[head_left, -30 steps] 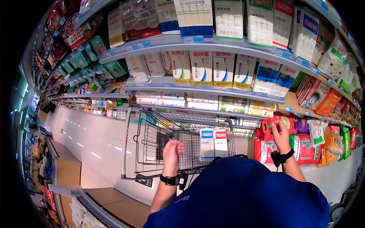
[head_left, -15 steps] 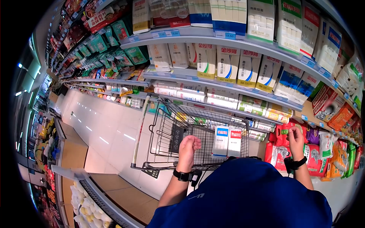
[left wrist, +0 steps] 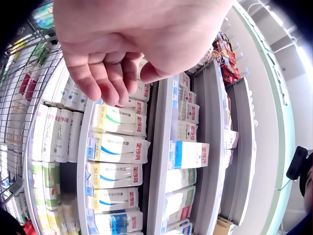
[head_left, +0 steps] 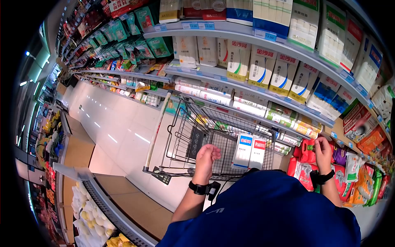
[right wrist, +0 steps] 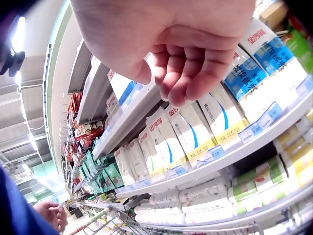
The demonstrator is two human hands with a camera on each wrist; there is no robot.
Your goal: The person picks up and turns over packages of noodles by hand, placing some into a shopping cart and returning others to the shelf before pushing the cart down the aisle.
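My left hand hangs over the near side of a wire shopping cart, its fingers loosely curled with nothing in them. In the left wrist view the left hand shows bent, relaxed fingers with shelves behind. My right hand is raised at the right, beyond the cart, fingers loosely bent. Nothing shows in the right hand in the right wrist view. Inside the cart lie two packs of dried noodles side by side, one with a blue label and one with a red label.
Shelves of upright noodle packs run along the far side, with rolled noodle packs below. Red bags are stacked at the right. A produce stand is at the lower left. Tiled floor stretches left of the cart.
The head view has turned, so shelves, cart and both hands sit farther right in it. More of the produce stand shows. Both hands keep their relaxed shape; the noodle packs stay in the cart.
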